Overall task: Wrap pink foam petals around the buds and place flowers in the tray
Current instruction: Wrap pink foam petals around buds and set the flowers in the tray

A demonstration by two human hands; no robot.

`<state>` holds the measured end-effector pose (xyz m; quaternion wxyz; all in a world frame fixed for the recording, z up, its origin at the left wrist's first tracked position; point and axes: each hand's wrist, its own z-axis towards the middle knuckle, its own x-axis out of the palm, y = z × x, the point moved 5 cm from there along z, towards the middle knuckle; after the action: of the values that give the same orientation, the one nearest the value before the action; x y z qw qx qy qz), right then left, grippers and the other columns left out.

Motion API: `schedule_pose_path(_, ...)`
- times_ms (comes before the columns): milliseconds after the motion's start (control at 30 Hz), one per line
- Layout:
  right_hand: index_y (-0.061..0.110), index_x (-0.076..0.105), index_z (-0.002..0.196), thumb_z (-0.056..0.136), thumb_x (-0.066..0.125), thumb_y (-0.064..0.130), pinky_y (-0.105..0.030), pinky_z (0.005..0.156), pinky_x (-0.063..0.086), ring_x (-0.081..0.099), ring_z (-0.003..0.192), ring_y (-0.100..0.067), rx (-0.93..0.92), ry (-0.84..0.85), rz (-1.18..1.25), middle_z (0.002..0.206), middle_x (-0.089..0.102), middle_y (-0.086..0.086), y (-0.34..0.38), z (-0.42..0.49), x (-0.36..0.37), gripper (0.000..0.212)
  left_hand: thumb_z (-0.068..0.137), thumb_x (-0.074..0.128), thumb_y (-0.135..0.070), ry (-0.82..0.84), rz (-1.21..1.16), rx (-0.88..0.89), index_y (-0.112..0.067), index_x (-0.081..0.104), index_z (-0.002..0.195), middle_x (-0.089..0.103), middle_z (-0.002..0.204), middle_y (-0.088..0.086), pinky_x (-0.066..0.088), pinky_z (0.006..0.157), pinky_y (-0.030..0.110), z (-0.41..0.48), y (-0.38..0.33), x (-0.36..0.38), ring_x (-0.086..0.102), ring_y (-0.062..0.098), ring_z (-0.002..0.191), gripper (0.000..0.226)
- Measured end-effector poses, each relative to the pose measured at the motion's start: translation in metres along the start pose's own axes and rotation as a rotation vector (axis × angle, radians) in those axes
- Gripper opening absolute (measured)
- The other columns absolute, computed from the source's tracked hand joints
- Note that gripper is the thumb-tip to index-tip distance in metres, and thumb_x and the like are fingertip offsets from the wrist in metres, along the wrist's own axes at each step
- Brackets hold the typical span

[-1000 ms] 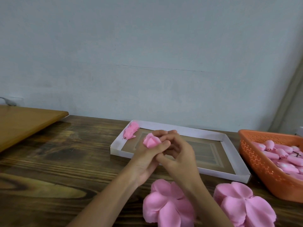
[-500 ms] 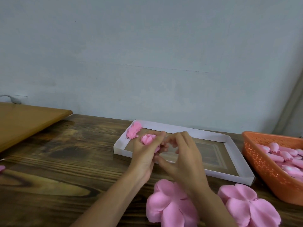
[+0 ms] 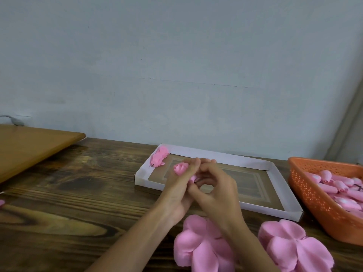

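Head view: the left hand holds the flower in its curled fingers. The right hand seems to pinch the flower's bottom end. The top of the flower pokes out past the fingers and points away, toward the tray just beyond them.

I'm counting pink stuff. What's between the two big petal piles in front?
The person's right forearm crosses between the left petal pile and the right petal pile, seen in the head view.
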<state>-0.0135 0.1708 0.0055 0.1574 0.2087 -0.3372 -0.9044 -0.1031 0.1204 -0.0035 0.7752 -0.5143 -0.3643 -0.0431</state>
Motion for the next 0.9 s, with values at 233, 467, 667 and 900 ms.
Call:
schedule_pose_path(233, 0.02, 0.07, 0.106, 0.079, 0.076, 0.013, -0.027, 0.082, 0.059, 0.073, 0.096, -0.018, -0.005, 0.07, 0.147, 0.102, 0.073, 0.007, -0.001, 0.003, 0.005, 0.03, 0.081, 0.078, -0.048, -0.02, -0.022, 0.022, -0.016, 0.083, 0.101, 0.075, 0.127, 0.008, 0.058, 0.088, 0.024, -0.001, 0.0, 0.006, 0.07, 0.018, 0.12, 0.038)
schedule_pose_path(467, 0.008, 0.076, 0.102, 0.084, 0.069, 0.008, -0.03, 0.078, 0.06, 0.075, 0.086, -0.019, 0.241, 0.178, 0.481, 0.088, 0.078, -0.004, -0.005, 0.007, 0.006, 0.019, 0.076, 0.086, -0.057, 0.103, 0.105, 0.016, -0.01, 0.079, 0.108, 0.072, 0.127, 0.021, 0.059, 0.08, 0.029, -0.002, -0.006, 0.007, 0.072, 0.027, 0.112, 0.056)
schedule_pose_path(667, 0.021, 0.069, 0.119, 0.103, 0.061, 0.012, -0.033, 0.089, 0.059, 0.073, 0.104, -0.012, 0.229, 0.249, 0.357, 0.108, 0.077, 0.005, 0.002, -0.002, 0.018, 0.02, 0.082, 0.077, -0.053, 0.047, 0.109, -0.007, -0.015, 0.079, 0.097, 0.074, 0.123, 0.018, 0.052, 0.071, 0.029, -0.001, -0.009, -0.002, 0.073, 0.017, 0.094, 0.04)
schedule_pose_path(900, 0.009, 0.074, 0.09, 0.105, 0.055, 0.012, -0.026, 0.063, 0.05, 0.063, 0.071, -0.016, 0.386, 0.223, 0.496, 0.075, 0.068, -0.004, -0.002, 0.002, 0.019, 0.025, 0.082, 0.071, -0.057, 0.124, 0.16, -0.044, -0.026, 0.079, 0.08, 0.078, 0.114, 0.011, 0.033, 0.049, 0.021, -0.004, -0.008, 0.002, 0.063, 0.009, 0.07, 0.032)
